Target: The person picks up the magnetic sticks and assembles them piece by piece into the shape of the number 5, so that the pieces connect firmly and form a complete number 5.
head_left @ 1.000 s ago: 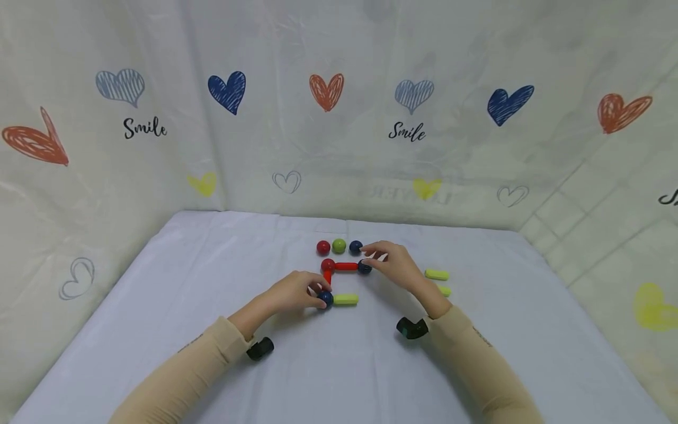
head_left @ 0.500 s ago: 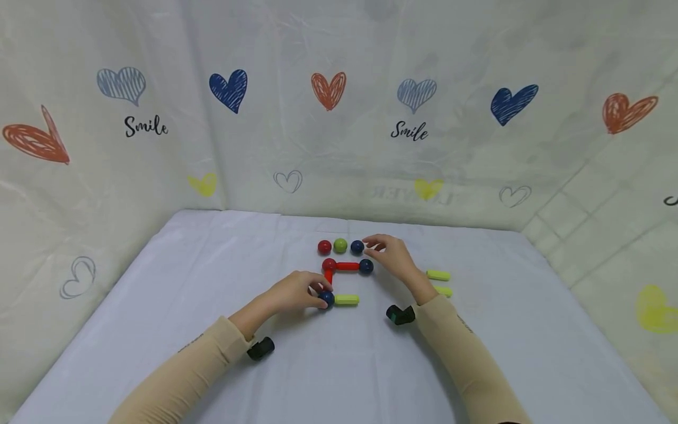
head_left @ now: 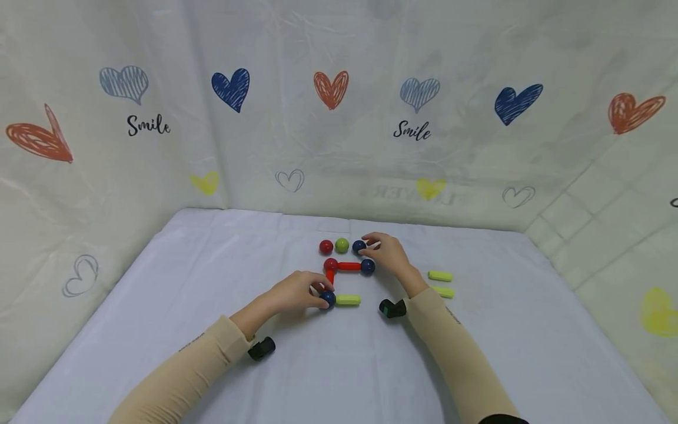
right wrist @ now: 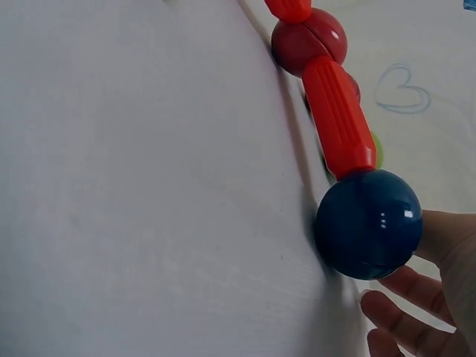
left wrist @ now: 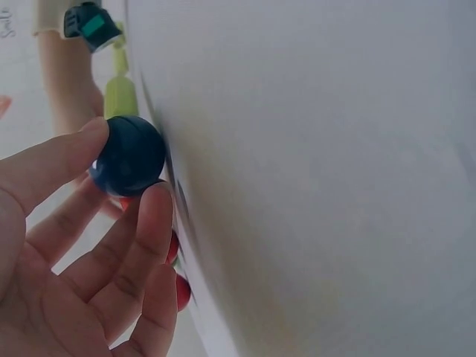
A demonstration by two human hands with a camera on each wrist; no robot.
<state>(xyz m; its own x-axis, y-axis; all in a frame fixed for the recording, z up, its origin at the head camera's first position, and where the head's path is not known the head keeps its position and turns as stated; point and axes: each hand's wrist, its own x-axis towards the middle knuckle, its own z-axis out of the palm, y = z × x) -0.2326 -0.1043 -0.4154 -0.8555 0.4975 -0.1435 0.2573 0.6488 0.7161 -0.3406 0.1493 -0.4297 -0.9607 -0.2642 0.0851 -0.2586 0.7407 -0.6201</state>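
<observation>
My left hand (head_left: 299, 291) pinches a dark blue ball (head_left: 327, 298) between thumb and fingers (left wrist: 152, 223); the ball (left wrist: 130, 155) joins a short red stick (head_left: 330, 277) and a green stick (head_left: 348, 300). The short stick rises to a red ball (head_left: 331, 264). From there a red stick (head_left: 348, 266) runs right to another blue ball (head_left: 368, 267). My right hand (head_left: 385, 254) lies behind that ball (right wrist: 368, 223), its relaxed fingertips (right wrist: 387, 306) touching a loose blue ball (head_left: 358, 247).
A loose red ball (head_left: 325, 247) and a green ball (head_left: 341, 245) lie in a row with the loose blue one. Two green sticks (head_left: 440, 275) (head_left: 442, 291) lie to the right on the white cloth (head_left: 212, 282). A heart-printed curtain surrounds the table.
My right hand has moved back and left, from the blue ball at the red stick's end to the loose blue ball. My left hand has stayed on its ball.
</observation>
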